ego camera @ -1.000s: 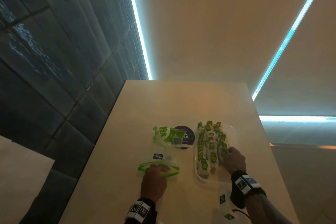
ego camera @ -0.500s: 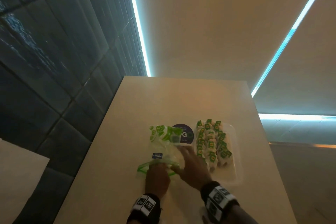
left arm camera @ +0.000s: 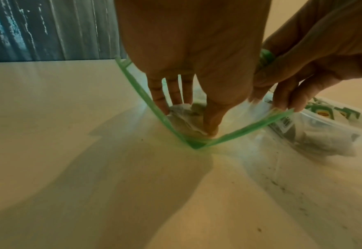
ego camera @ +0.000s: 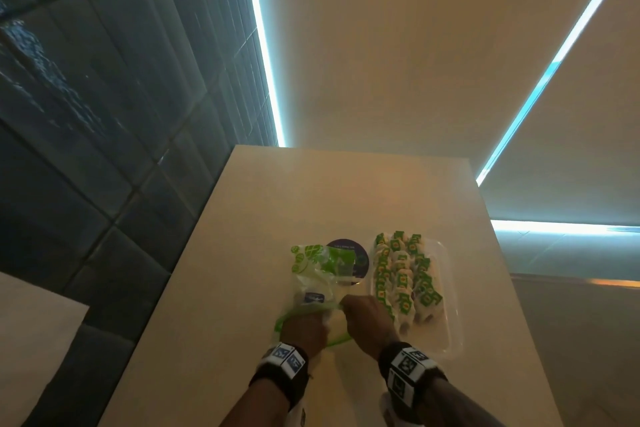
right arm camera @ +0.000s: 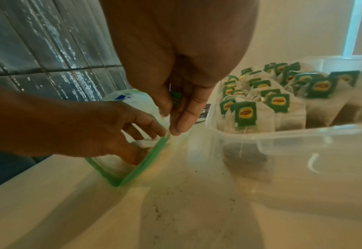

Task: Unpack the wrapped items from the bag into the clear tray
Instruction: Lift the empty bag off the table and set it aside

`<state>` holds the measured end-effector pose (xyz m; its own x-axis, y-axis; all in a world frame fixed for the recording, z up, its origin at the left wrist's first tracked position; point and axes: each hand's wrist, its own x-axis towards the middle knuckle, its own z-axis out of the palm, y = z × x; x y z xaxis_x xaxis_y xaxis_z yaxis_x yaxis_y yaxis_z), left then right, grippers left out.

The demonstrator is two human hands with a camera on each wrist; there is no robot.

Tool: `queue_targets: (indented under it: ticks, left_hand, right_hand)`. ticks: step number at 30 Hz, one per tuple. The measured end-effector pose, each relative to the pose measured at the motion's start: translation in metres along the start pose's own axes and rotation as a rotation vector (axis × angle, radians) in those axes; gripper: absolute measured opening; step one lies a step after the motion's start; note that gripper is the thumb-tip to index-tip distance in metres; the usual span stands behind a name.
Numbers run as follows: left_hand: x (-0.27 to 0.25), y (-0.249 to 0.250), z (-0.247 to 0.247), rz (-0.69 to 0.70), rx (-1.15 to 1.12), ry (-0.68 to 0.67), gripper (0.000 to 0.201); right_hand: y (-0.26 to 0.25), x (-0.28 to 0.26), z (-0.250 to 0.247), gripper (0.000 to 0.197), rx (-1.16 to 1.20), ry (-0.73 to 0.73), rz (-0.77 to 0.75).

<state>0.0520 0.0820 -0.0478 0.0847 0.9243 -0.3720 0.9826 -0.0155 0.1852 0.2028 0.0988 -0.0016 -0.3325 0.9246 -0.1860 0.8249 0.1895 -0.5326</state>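
Note:
A clear zip bag (ego camera: 318, 274) with a green rim (left arm camera: 246, 131) lies on the beige table, mouth toward me. My left hand (ego camera: 303, 326) reaches into that mouth, and thumb and fingers (left arm camera: 169, 101) pinch a white tea bag (left arm camera: 182, 111) inside. My right hand (ego camera: 363, 315) pinches the bag's upper rim (right arm camera: 175, 99) and lifts it open. To the right stands the clear tray (ego camera: 450, 329), its near wall (right arm camera: 303, 134) close to my right hand. Several green-tagged tea bags (right arm camera: 282, 104) fill its far part.
A dark round disc (ego camera: 349, 250) lies on the table behind the bag, partly under it. Fine crumbs (right arm camera: 175, 202) dot the near tabletop. A dark tiled wall (ego camera: 104, 114) runs along the table's left edge. The tray's near end holds no tea bags.
My right hand left the tray, crossed left to the bag's mouth and took hold of its rim. My left hand went from holding the rim to reaching inside.

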Motion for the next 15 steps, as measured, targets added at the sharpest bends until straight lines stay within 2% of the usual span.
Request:
queue_targets:
  ticks: [4,8,12,13,15]
  left_hand:
    - [-0.006,0.003,-0.009,-0.023,-0.162,0.022,0.030]
    - [-0.017,0.003,-0.013,-0.045,-0.375,0.047,0.023]
    - [-0.029,0.001,-0.018,-0.133,-0.792,0.109,0.010]
    - [-0.033,0.001,-0.021,-0.170,-0.915,0.108,0.010]
    - [-0.039,0.001,-0.026,-0.223,-1.104,0.091,0.012]
  right_hand:
    - [-0.002,0.002,0.000,0.024,0.131,0.052,0.083]
    - [-0.002,0.006,-0.003,0.023,0.144,0.071,0.142]
    - [-0.004,0.008,-0.012,0.022,0.159,0.045,0.157]
    - [-0.006,0.005,-0.015,0.029,0.161,0.028,0.153]
    - [-0.009,-0.003,-0.020,0.039,0.176,0.095,0.111]
